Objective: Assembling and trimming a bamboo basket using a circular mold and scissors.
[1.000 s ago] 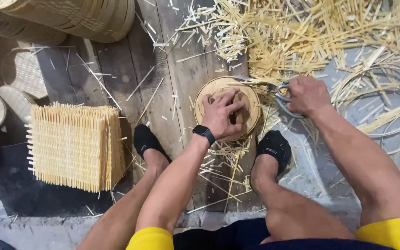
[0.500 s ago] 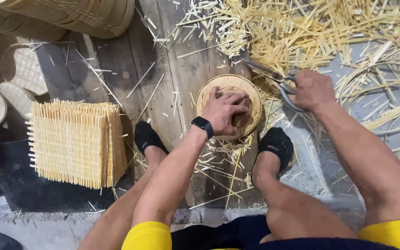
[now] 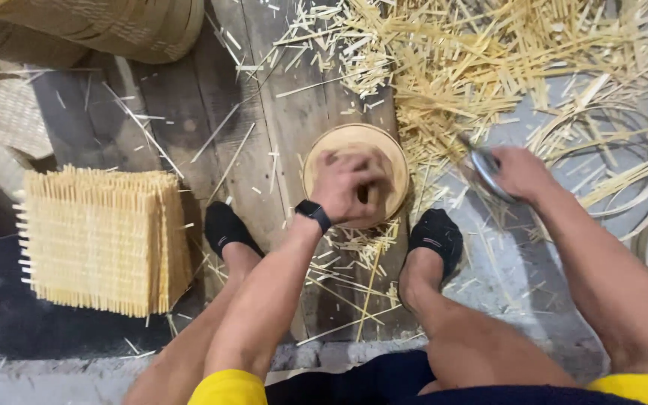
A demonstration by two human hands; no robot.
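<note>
While the left hand (image 3: 350, 187) presses on the round basket (image 3: 356, 174) on the plank between the feet, the right hand (image 3: 517, 171), closed on shears (image 3: 481, 169), has pulled away from its rim, pausing trimming.

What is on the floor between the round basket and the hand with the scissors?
In the head view, loose pale bamboo strips litter the floor between the round basket under the left hand and the right hand gripping scissors.

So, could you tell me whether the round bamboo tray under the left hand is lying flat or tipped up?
Lying flat. The round tray shows its full circular rim on the wooden planks, with the left hand pressed down on top of it.
</note>
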